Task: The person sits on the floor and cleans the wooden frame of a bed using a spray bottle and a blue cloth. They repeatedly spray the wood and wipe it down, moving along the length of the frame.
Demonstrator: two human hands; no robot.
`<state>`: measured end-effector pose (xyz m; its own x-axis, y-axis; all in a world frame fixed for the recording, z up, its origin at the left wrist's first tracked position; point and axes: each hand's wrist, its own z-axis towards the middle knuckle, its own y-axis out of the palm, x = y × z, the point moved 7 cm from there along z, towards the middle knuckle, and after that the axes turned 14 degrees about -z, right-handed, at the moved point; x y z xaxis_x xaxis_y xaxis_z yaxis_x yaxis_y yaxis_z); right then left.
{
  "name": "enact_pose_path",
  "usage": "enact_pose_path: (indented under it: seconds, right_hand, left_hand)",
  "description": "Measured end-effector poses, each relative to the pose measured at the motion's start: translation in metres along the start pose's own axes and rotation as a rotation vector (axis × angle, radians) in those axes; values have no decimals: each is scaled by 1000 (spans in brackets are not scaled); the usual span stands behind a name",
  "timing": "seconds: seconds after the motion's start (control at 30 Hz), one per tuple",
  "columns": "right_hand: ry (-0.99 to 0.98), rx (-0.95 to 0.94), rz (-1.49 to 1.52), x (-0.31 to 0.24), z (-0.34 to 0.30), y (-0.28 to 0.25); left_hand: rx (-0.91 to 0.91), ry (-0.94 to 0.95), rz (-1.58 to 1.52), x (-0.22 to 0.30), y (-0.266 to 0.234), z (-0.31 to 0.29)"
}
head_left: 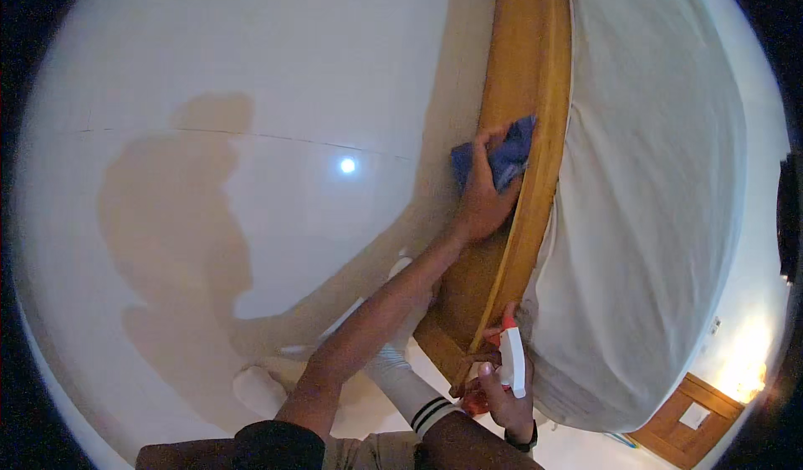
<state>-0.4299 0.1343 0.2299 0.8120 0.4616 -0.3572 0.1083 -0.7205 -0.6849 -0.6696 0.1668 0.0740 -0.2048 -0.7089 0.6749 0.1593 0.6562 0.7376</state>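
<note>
My left hand (485, 194) reaches forward, its fingers closed round a bunched dark blue cloth (512, 154). The cloth lies against the side of the wooden bed frame (523, 52), just below its raised top edge. Close to the near corner of the bed, my right hand (506, 403) is wrapped round a spray bottle (513, 361) with a white and red trigger head. Part of the bottle's reddish body shows below the head; the fingers cover the rest. A dark band circles my right wrist.
A mattress with a pale sheet (644, 186) fills the bed on the right. Light glossy floor (335, 60) spreads to the left, with my shadow and a bright reflection on it. My striped sock (418, 403) is beside the frame. A wooden cabinet (690, 420) stands at the lower right, near a glowing lamp.
</note>
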Motion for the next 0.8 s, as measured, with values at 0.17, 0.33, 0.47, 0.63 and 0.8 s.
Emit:
enact_pose_path:
  seconds: [0.17, 0.33, 0.47, 0.63, 0.8]
  right_hand:
    - [-17, -21, 11, -1, 6, 2]
    - [2, 9, 24, -1, 5, -2]
    - [9, 9, 33, 1, 3, -3]
    - [10, 3, 29, 2, 3, -7]
    - [-2, 11, 37, 6, 3, -9]
  left_hand:
    - [-122, -104, 71, -17, -22, -20]
    - [-183, -27, 423, -18, -9, -90]
    - [-122, -27, 326, -20, -4, -65]
    - [-12, -44, -18, -24, -17, 26]
    - [-85, -41, -21, -25, -4, 12]
